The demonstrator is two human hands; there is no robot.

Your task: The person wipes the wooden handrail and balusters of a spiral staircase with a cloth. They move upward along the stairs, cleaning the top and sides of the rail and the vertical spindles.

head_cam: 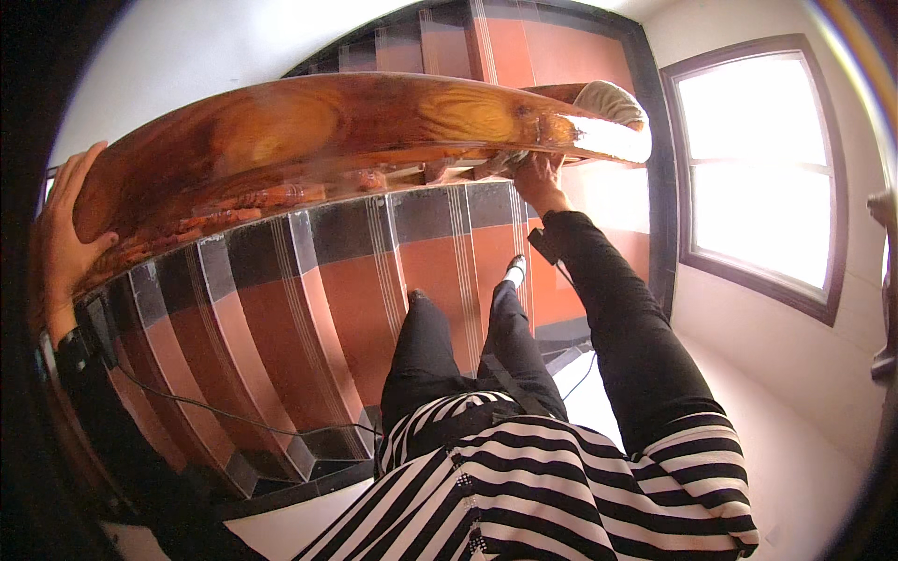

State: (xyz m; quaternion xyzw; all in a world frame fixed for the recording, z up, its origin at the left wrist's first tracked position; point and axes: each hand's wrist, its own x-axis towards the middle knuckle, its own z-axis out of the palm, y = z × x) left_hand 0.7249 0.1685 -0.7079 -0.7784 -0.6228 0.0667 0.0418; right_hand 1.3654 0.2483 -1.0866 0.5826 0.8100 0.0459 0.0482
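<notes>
A broad, glossy wooden handrail [379,116] curves across the view in front of me. My left hand [69,217] grips it at the far left, fingers spread over one side and thumb on the other. Below the rail's right part, my right hand [540,179] reaches in among the turned wooden balusters [280,195]. A bit of greyish cloth [510,161] shows at its fingers, which the rail partly hides. A beige cloth [612,102] lies bunched at the rail's right end.
I stand on stairs with red treads [435,280] and black borders [417,210]. A further flight [505,49] is visible beyond the rail. A bright framed window [758,168] is in the right wall. A thin black cable [231,415] hangs between my left sleeve and my waist.
</notes>
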